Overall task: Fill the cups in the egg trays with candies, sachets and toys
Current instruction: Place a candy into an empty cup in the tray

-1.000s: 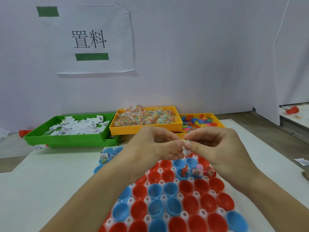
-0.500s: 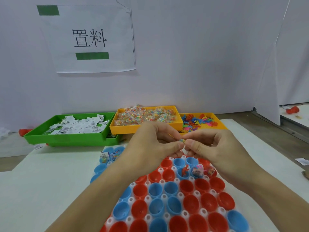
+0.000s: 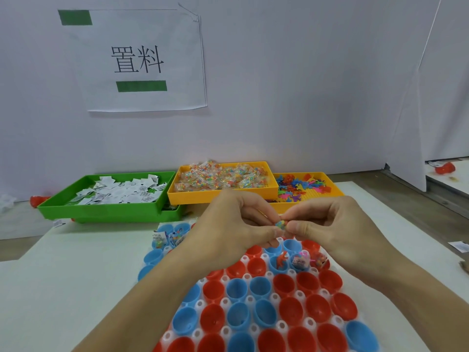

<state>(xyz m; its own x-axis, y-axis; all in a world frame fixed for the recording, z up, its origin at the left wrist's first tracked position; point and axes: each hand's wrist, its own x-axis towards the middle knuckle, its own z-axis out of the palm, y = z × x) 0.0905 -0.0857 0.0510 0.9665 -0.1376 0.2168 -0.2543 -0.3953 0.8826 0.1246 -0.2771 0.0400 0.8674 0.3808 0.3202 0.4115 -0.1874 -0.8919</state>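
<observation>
A white egg tray (image 3: 275,326) with red and blue cups lies in front of me. My left hand (image 3: 233,232) and my right hand (image 3: 330,229) meet above its far rows, both pinching one small candy packet (image 3: 281,224) between fingertips. A few far cups hold items: a red toy (image 3: 281,260), a packet with a pink toy (image 3: 300,261), and another filled cup (image 3: 319,259). Two blue cups at the far left (image 3: 165,238) also hold sachets and candy. The remaining visible cups hold nothing.
At the back stand a green tray of white sachets (image 3: 109,196), an orange tray of candy packets (image 3: 223,181) and an orange tray of coloured toys (image 3: 308,189). A paper sign (image 3: 137,59) hangs on the white wall. Loose sachet (image 3: 460,246) lies at right.
Both hands have stayed together over the far rows, shifting slightly; the candy packet now shows more clearly between the fingertips.
</observation>
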